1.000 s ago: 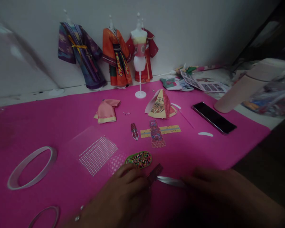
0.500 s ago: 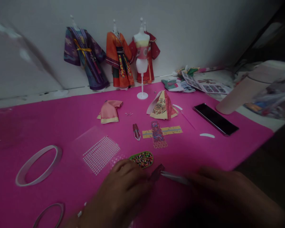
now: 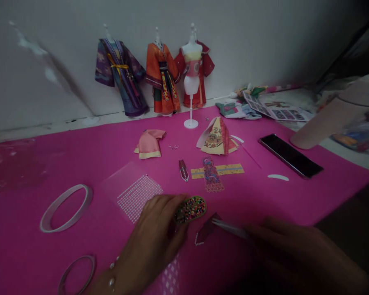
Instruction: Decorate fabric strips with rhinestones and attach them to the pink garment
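My left hand point(image 3: 155, 233) grips the near end of a small oval dish point(image 3: 193, 208) of multicoloured beads, thumb and fingers on its rim. My right hand point(image 3: 292, 241), dim and partly in shadow, holds pale tweezers point(image 3: 230, 228). Their tips touch the upper end of a dark red fabric strip point(image 3: 206, 229), whose pointed end is edged with small white beads. A similar beaded strip point(image 3: 183, 170) lies farther back. Left of the dish is a sheet of stick-on pearls point(image 3: 138, 196), partly covered by my left hand.
Beyond are a yellow band crossed by a patterned piece point(image 3: 212, 176), a pink doll top point(image 3: 149, 144) and a doll skirt point(image 3: 219, 137). A phone point(image 3: 290, 155) and a leaning bottle point(image 3: 332, 112) stand right. Dressed doll stands line the wall. A tape roll point(image 3: 66, 209) sits left.
My left hand has let go of the dark red strip and taken hold of the bead dish. The tweezers remain at the strip. The whole view has shifted slightly.
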`<action>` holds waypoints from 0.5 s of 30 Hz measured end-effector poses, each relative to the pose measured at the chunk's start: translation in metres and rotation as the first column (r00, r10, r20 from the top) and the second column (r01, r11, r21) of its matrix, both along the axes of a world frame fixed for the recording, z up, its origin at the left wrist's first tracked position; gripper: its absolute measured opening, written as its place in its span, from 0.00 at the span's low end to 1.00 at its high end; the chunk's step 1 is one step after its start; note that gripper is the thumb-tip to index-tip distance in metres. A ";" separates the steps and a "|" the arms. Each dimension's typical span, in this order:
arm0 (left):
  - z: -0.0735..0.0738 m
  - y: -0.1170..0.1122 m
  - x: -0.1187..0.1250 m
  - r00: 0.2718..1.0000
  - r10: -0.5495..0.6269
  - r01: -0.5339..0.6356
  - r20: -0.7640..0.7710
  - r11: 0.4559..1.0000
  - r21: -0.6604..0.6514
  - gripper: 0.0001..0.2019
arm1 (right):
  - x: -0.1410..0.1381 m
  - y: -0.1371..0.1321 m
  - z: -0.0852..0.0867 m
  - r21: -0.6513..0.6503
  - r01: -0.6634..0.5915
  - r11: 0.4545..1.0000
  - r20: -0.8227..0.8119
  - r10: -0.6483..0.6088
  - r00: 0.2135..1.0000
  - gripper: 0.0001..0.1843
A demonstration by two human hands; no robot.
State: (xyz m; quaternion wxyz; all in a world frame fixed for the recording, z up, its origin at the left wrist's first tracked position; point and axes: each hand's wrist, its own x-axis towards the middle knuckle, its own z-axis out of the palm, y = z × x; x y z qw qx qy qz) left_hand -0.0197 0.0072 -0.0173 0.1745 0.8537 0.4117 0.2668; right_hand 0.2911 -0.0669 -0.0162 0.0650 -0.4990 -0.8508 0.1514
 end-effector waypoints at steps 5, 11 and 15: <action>-0.002 -0.003 0.002 0.996 0.032 -0.031 0.086 0.999 -0.013 0.22 | 0.002 -0.001 0.002 0.010 -0.011 1.000 -0.032 0.011 0.999 0.24; 0.003 -0.006 0.005 0.991 0.028 -0.030 0.134 0.999 0.011 0.18 | 0.001 -0.003 0.001 0.056 0.011 0.998 -0.038 -0.009 0.999 0.22; 0.005 -0.006 0.004 0.989 0.063 -0.066 0.134 0.998 0.013 0.20 | 0.007 -0.002 0.000 0.077 -0.016 0.997 -0.029 0.018 0.999 0.23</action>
